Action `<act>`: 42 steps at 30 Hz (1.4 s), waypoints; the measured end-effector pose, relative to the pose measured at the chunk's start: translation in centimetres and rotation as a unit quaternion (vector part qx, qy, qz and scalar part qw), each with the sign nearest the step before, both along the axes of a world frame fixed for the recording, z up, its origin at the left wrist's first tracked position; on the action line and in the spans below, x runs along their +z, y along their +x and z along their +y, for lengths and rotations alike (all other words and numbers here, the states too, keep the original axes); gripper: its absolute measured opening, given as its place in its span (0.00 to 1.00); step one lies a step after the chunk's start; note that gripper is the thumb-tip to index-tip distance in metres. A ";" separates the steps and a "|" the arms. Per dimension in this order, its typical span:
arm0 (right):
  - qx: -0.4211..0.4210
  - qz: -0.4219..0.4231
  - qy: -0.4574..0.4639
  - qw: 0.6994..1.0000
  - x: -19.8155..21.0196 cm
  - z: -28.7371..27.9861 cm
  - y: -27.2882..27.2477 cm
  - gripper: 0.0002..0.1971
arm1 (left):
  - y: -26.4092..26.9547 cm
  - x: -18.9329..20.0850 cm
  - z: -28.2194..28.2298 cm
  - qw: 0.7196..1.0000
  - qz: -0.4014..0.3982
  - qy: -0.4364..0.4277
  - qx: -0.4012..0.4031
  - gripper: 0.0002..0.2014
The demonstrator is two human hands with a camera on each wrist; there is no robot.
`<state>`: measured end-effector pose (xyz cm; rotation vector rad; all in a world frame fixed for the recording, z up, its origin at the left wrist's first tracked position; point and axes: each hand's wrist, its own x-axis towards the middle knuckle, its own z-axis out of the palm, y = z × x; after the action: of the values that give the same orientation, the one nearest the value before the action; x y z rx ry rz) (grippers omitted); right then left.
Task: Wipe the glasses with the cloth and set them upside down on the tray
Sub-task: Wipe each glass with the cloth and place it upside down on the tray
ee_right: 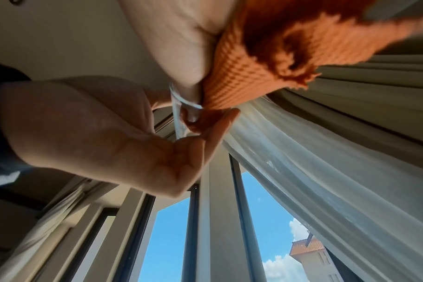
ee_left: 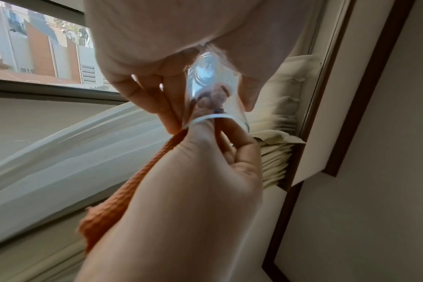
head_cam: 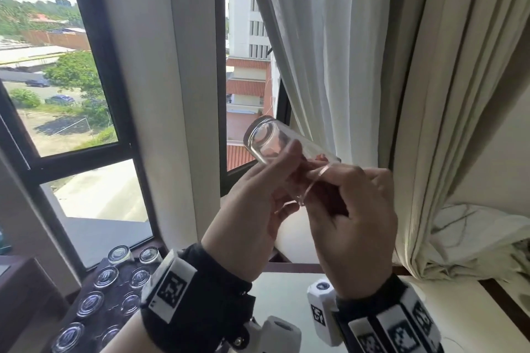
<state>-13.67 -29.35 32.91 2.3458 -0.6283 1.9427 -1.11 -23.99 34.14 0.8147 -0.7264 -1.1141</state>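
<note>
Ribbed orange cloth (ee_right: 242, 84) – seemingly inside cylindrical glass (head_cam: 275, 143).

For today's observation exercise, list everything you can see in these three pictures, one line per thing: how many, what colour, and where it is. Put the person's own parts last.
Held glass: one, clear, raised before the window, base away.
Cloth: one, orange, pushed into the held glass.
Glasses on tray: at least eight, clear, upside down, lower left.
Tray: one, dark, by the window.
Sheer curtain: one, white, right of window.
Heavy curtain: one, cream, far right.
Left hand: grips the glass.
Right hand: holds the cloth.
</note>
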 end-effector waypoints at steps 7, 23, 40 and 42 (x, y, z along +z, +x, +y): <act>0.134 0.187 0.084 0.969 -0.2 0.6 -0.8 0.16 | 1.4 0.1 0.2 0.999 -0.027 -0.010 0.026 0.36; 0.552 -0.082 0.502 0.661 -0.2 2.5 1.4 0.41 | 2.6 -0.7 -0.6 0.994 -0.074 -0.014 -0.073 0.24; 0.413 0.000 0.443 0.796 -1.3 1.5 1.3 0.39 | 2.3 -0.1 -2.3 0.995 -0.099 -0.007 -0.020 0.20; 0.195 0.149 0.259 0.934 -2.6 0.0 1.1 0.38 | 2.5 0.4 -2.5 0.986 -0.164 -0.019 0.023 0.23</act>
<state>-12.56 -29.30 30.35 3.2284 -0.7716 1.6192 1.41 -26.53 34.54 0.9895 -0.9944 -0.9306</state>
